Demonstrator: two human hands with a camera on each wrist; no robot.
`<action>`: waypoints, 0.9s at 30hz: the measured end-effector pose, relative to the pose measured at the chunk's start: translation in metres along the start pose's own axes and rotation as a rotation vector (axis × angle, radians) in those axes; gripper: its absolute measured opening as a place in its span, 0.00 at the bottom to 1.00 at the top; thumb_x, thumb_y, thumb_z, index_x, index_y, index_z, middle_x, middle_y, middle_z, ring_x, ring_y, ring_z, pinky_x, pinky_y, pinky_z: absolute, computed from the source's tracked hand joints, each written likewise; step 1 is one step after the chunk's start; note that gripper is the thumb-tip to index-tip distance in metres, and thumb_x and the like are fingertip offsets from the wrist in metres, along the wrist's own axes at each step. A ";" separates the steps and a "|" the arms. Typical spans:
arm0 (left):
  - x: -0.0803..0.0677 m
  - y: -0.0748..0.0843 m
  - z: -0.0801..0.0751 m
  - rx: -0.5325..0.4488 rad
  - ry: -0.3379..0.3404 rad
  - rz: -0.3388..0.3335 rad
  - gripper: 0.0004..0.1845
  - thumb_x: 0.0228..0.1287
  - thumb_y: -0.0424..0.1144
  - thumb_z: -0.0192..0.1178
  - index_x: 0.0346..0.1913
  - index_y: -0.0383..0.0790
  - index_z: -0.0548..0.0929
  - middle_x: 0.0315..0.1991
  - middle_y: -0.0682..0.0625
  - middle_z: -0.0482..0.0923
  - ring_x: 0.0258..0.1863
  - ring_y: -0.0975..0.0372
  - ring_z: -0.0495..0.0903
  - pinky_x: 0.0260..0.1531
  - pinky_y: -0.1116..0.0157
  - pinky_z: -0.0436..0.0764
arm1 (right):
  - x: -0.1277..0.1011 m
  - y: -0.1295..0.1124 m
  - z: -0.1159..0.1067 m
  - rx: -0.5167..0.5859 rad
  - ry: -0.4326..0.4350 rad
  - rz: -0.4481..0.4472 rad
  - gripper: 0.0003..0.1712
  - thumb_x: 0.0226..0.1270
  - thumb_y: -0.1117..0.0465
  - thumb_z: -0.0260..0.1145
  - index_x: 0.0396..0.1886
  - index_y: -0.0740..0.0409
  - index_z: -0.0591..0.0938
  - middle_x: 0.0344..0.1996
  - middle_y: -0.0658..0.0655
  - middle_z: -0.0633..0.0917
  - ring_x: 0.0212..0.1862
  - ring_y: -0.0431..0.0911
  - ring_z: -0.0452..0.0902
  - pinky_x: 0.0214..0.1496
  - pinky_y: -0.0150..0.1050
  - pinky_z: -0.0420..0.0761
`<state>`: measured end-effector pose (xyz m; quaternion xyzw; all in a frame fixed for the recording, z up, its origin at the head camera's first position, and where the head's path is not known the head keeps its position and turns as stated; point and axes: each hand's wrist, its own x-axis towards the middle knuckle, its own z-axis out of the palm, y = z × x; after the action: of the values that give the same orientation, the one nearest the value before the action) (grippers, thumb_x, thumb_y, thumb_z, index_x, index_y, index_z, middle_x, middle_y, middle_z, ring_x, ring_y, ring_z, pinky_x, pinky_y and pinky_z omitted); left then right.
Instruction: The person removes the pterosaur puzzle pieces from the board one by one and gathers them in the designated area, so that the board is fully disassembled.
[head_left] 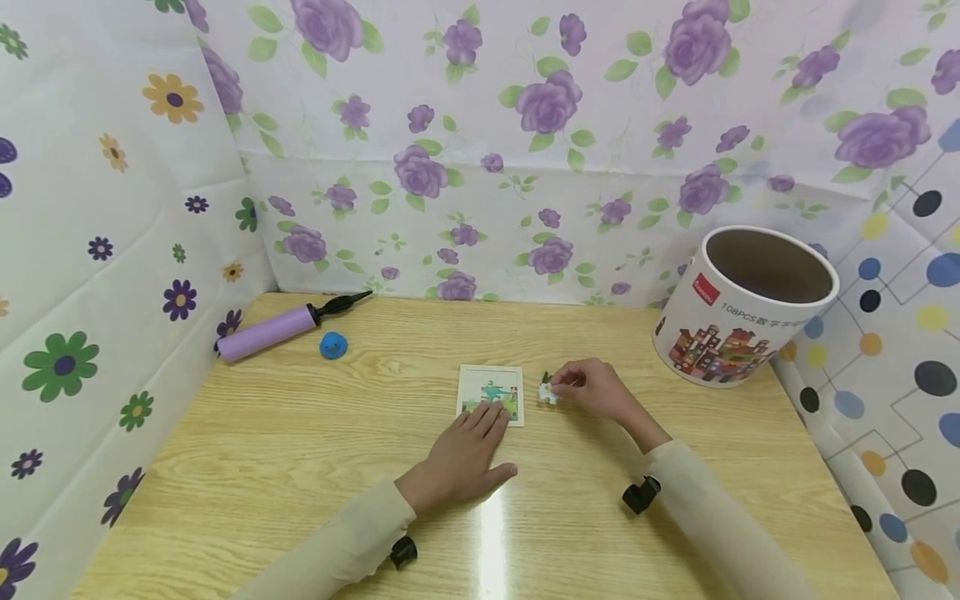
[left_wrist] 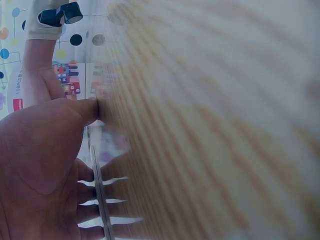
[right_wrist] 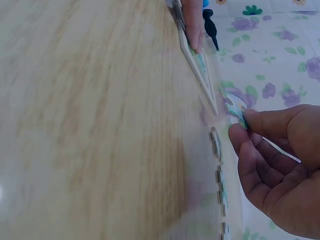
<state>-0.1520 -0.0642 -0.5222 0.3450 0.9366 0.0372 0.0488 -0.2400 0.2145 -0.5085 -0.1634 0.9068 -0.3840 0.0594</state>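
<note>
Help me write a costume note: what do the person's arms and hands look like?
The left sleeve and right sleeve are long, plain and beige. A small black camera is worn at each wrist. The left hand and right hand are ungloved.

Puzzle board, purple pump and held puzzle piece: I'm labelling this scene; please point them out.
Puzzle board point(head_left: 472, 386), head view, bare left part.
Purple pump point(head_left: 267, 334), head view, middle of barrel.
Held puzzle piece point(right_wrist: 236, 106), right wrist view, its middle.

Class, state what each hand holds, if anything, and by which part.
The right hand pinches a puzzle piece by one edge, between thumb and finger; the left hand grips nothing, only resting on the puzzle board.
</note>
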 end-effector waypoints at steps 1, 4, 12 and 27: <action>0.000 0.000 0.000 -0.004 -0.002 -0.001 0.44 0.77 0.65 0.44 0.81 0.36 0.54 0.82 0.41 0.51 0.80 0.49 0.53 0.76 0.49 0.59 | -0.001 0.002 0.000 -0.001 -0.005 0.003 0.03 0.70 0.57 0.71 0.36 0.49 0.89 0.33 0.47 0.88 0.35 0.42 0.82 0.40 0.40 0.82; -0.001 0.001 -0.001 -0.012 -0.007 -0.003 0.44 0.77 0.65 0.43 0.81 0.36 0.54 0.82 0.41 0.51 0.80 0.49 0.52 0.75 0.49 0.60 | -0.003 0.005 0.001 0.002 -0.023 0.008 0.04 0.70 0.57 0.71 0.36 0.50 0.89 0.33 0.47 0.87 0.35 0.43 0.81 0.39 0.40 0.82; -0.001 0.001 -0.001 -0.006 -0.005 -0.001 0.44 0.78 0.65 0.43 0.81 0.36 0.54 0.82 0.41 0.51 0.81 0.50 0.52 0.75 0.49 0.59 | -0.003 0.008 0.004 -0.061 -0.044 0.007 0.04 0.68 0.58 0.73 0.37 0.53 0.90 0.32 0.46 0.87 0.34 0.41 0.79 0.38 0.38 0.79; -0.001 0.000 -0.001 0.000 0.005 0.007 0.44 0.78 0.64 0.44 0.81 0.35 0.55 0.81 0.40 0.52 0.80 0.49 0.53 0.75 0.49 0.60 | -0.002 0.008 0.006 -0.091 -0.061 0.019 0.05 0.70 0.57 0.72 0.36 0.53 0.90 0.31 0.45 0.87 0.34 0.40 0.79 0.38 0.38 0.80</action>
<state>-0.1508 -0.0649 -0.5209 0.3481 0.9355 0.0384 0.0465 -0.2389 0.2165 -0.5181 -0.1689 0.9227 -0.3365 0.0833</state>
